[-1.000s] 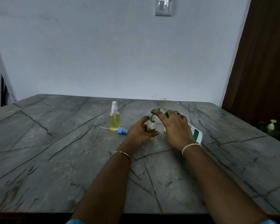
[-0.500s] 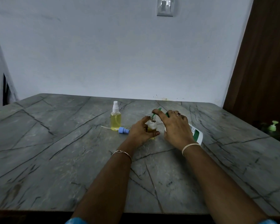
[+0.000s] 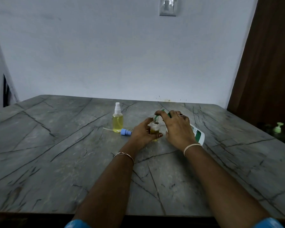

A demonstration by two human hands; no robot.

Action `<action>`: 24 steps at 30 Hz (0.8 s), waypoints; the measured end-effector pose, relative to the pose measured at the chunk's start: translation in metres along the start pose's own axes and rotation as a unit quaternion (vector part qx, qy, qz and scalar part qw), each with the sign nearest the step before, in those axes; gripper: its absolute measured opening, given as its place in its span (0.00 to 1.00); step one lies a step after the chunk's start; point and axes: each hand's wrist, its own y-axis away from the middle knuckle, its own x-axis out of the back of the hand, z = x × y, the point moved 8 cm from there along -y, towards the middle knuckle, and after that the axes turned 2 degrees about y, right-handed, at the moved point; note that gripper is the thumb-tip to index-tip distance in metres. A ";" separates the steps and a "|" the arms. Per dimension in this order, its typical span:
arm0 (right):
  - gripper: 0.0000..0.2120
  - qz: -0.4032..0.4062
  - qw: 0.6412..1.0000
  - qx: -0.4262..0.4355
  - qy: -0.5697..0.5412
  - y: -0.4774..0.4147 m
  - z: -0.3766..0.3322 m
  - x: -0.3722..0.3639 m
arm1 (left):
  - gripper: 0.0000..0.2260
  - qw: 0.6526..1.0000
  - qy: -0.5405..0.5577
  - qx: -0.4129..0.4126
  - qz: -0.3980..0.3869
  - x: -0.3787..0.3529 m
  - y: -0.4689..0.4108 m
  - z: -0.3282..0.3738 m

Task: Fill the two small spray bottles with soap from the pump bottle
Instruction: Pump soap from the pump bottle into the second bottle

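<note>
Not much is being changed from a second ago, tbh. The left hand (image 3: 142, 133) is still being kept wrapped around the open spray bottle (image 3: 154, 130), which is being held upright on the grey marble-look bench (image 3: 56, 162), and the right hand (image 3: 178, 129) is still being kept draped over the pump bottle (image 3: 198, 134). The pump bottle is being tipped toward the little bottle, with its green nozzle (image 3: 156, 116) being held right at the open neck by the right fingertips. The only real difference is that the whole view is being shifted a touch, so everything is sitting slightly lower and to the right in the frame; the grips themselves are looking the same.

Counting things up: two small spray bottles are being seen. One is the open bottle in the left hand, with a bit of yellow soap showing at the bottom. The other is the capped spray bottle (image 3: 117, 120), standing upright to the left, mostly full of yellow liquid. One loose blue sprayer cap (image 3: 126, 132) with its thin white tube is lying on the bench just beside the capped bottle's base, between it and the left hand. One pump bottle is being used. Two bracelets are being worn, one on each wrist, and one ring is showing on the right hand.
</note>
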 end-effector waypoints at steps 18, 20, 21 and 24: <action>0.39 -0.003 1.000 0.004 0.007 0.004 0.004 -0.004 | 0.28 1.000 -0.014 -0.002 0.001 0.001 0.002 0.001; 0.39 -0.003 1.000 0.002 0.004 0.003 0.003 -0.003 | 0.28 1.000 -0.016 -0.001 -0.003 0.001 0.003 0.002; 0.38 -0.002 1.000 0.001 0.003 0.003 0.003 -0.002 | 0.28 1.000 -0.013 0.001 -0.006 0.000 0.004 0.003; 0.35 -0.002 1.000 -0.002 -0.001 0.002 0.001 0.000 | 0.30 1.000 0.006 0.002 -0.004 0.000 0.005 0.003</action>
